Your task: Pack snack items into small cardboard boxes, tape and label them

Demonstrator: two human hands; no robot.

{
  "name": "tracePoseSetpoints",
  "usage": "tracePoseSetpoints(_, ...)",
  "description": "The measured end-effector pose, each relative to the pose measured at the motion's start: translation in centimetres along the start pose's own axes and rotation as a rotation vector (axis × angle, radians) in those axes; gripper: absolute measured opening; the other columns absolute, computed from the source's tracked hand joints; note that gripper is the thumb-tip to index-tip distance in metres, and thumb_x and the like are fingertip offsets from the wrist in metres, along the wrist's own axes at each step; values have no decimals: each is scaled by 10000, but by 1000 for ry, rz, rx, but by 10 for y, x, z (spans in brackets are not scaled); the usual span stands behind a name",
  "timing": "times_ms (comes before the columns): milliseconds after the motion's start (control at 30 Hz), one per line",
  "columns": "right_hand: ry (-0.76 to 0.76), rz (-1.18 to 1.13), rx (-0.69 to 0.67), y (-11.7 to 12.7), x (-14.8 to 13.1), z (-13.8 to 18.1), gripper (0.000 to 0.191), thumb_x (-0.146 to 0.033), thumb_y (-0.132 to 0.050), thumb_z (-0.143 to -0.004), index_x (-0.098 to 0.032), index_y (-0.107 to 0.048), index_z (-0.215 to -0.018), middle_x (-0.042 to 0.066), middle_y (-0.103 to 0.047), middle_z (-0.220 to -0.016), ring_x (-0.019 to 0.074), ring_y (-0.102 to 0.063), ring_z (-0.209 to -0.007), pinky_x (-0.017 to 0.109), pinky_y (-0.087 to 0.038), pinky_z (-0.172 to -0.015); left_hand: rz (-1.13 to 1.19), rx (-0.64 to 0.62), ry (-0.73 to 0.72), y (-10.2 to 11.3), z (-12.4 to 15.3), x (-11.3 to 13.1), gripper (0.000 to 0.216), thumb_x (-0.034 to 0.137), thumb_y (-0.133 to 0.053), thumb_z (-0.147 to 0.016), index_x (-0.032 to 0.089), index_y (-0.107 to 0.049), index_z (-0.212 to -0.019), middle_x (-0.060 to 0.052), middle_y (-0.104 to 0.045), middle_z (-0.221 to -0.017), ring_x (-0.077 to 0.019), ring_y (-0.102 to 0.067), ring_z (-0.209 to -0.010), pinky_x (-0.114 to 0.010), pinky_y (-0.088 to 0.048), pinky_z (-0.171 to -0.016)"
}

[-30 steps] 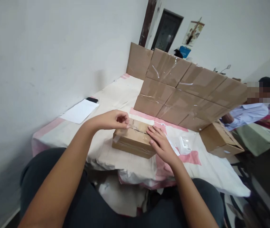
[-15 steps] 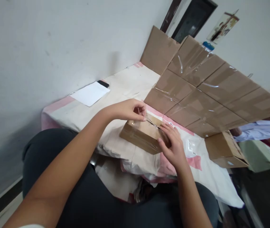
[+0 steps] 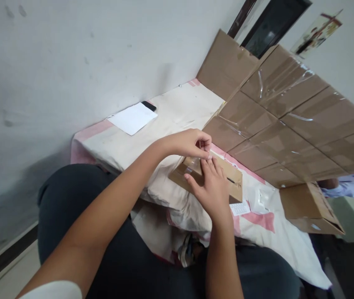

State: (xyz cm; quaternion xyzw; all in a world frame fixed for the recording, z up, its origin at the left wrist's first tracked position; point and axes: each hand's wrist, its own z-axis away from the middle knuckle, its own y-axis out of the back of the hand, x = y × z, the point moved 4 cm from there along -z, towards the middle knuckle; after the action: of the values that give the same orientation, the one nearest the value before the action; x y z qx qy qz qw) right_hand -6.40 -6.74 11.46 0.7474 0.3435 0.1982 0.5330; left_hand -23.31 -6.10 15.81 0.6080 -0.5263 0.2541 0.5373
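A small brown cardboard box [image 3: 233,171] lies in front of me on the cloth-covered table, with a dark slit along the seam of its top. My left hand [image 3: 192,143] is over the box's far left part, thumb and fingertips pinched together on what looks like the end of clear tape. Right beside that pinch, my right hand [image 3: 214,187] rests on the box top with its fingers stretched out and thumb apart. Its palm hides part of the top and near side. Just right of the box are a white gridded sheet [image 3: 239,207] and a white packet [image 3: 260,201].
Stacked, taped cartons [image 3: 276,124] form a wall behind the box. A white paper [image 3: 133,119] partly covers a black phone [image 3: 149,106] at the left. An open carton [image 3: 309,207] stands at the right, near another person's light sleeve [image 3: 351,185].
My right hand has slid left along the box top to my left fingertips, uncovering the box's right end. The whole view has shifted, so the scene sits further right.
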Motion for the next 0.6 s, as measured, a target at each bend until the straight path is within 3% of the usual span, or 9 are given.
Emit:
tracePoseSetpoints(133, -26, -32, 31, 0, -2, 0, 717, -682, -482, -944, -150, -584, -1414, 183, -537, -1496, 420, -417, -1451, 637, -364, -1135, -1, 11, -24, 0, -1, -3, 149, 282, -682, -751, 153, -610, -739, 3, -628, -753, -97, -544, -687, -255, -419, -671)
tracePoseSetpoints(333, -83, -44, 85, -2, -4, -2, 745, -670, -584, -891, -122, -595, -1395, 198, -573, -1454, 431, -432, -1432, 629, -344, -1147, 5, 35, -63, 1, -3, -1, 86, 207, -671, -724, 146, -615, -706, 11, -619, -719, -92, -532, -667, -253, -400, -657)
tracePoseSetpoints(600, -142, -62, 108, -5, -3, -4, 619, -613, -584, -911, -158, -646, -1325, 171, -627, -1394, 412, -465, -1407, 623, -370, -1115, 25, 52, -70, -2, -5, 1, 56, 165, -670, -705, 136, -623, -699, 18, -617, -703, -82, -520, -650, -251, -395, -662)
